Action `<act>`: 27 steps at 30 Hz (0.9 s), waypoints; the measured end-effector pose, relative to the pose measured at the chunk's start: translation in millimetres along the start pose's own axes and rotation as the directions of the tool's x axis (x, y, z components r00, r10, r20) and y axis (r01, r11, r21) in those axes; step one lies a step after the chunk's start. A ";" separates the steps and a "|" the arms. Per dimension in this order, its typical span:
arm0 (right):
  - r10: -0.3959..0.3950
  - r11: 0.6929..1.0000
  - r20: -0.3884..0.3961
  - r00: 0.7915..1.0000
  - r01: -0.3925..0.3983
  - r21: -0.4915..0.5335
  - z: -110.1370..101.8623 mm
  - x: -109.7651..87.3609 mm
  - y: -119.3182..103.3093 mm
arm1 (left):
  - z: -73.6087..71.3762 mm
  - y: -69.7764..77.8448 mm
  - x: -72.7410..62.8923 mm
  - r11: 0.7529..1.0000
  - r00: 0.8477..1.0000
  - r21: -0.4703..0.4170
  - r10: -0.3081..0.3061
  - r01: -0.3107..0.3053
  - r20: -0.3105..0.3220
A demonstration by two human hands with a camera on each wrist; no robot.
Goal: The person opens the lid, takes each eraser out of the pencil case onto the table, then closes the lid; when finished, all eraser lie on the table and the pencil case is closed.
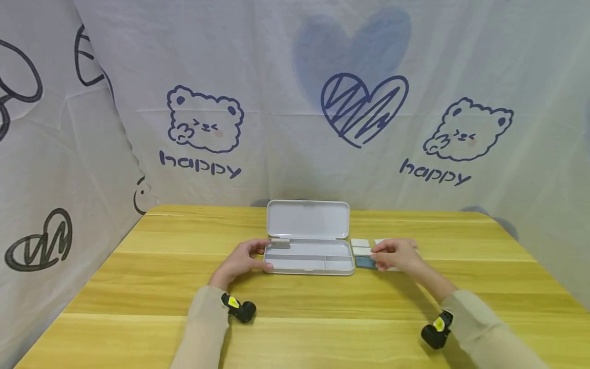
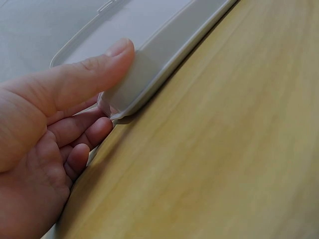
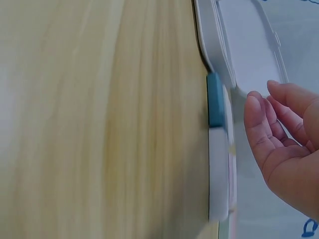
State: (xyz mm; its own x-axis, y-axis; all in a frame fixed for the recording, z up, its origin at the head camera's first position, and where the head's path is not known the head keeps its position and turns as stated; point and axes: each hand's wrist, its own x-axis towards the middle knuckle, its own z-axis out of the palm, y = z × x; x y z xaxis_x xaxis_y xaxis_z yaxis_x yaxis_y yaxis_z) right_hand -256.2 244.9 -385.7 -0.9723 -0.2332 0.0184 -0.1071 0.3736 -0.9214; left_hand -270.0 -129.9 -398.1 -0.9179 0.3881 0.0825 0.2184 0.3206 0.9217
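A white pencil case (image 1: 295, 265) lies on the table with its lid (image 1: 308, 219) raised at the back. My left hand (image 1: 243, 262) holds the case's left end, its thumb on the front edge and its fingers farther back. Inside the case, at the back left, is a small grey-brown block (image 1: 280, 244), perhaps an eraser. Off the case's right end, my right hand (image 1: 398, 254) hovers over a group of small blocks with its fingers loosely bent. No object shows between those fingers. A blue block (image 1: 366, 263) and white blocks (image 1: 360, 243) are in view; the hand partly covers others.
Dividers (image 1: 325, 262) split the case's front part into compartments. The wooden table (image 1: 313, 328) ends at a hanging white cloth (image 1: 281, 143) behind. Another cloth (image 1: 69, 169) hangs along the left side.
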 end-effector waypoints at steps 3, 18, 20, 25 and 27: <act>0.012 1.000 0.002 1.000 -0.012 0.014 7.9 4.7 -3.1 | 0.1 0.1 0.2 1.000 1.000 0.001 0.000 0.000 0.001; -0.038 0.994 -0.001 0.999 0.038 0.101 52.8 27.8 -21.3 | 0.1 -1.4 0.5 1.000 1.000 -0.002 0.003 -0.003 0.000; -0.044 0.994 -0.007 0.999 0.044 0.095 57.0 30.9 -22.1 | -0.1 -1.3 0.6 1.000 1.000 -0.002 0.005 -0.005 0.000; -0.050 0.997 -0.032 0.998 0.052 0.060 67.2 35.3 -27.4 | 0.1 -1.7 1.2 1.000 1.000 -0.009 -0.001 0.001 0.002; -0.048 0.998 -0.043 0.998 0.050 0.048 71.7 37.3 -29.8 | 0.2 -1.4 1.1 1.000 1.000 -0.010 -0.001 0.001 0.002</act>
State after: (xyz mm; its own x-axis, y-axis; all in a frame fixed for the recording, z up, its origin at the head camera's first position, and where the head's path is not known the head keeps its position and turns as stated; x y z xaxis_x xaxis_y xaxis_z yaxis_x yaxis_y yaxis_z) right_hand -274.4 160.6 -385.4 -0.9740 -0.2122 0.0795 -0.1457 0.3178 -0.9369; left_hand -271.3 -129.8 -399.4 -0.9174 0.3898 0.0808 0.2142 0.3122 0.9256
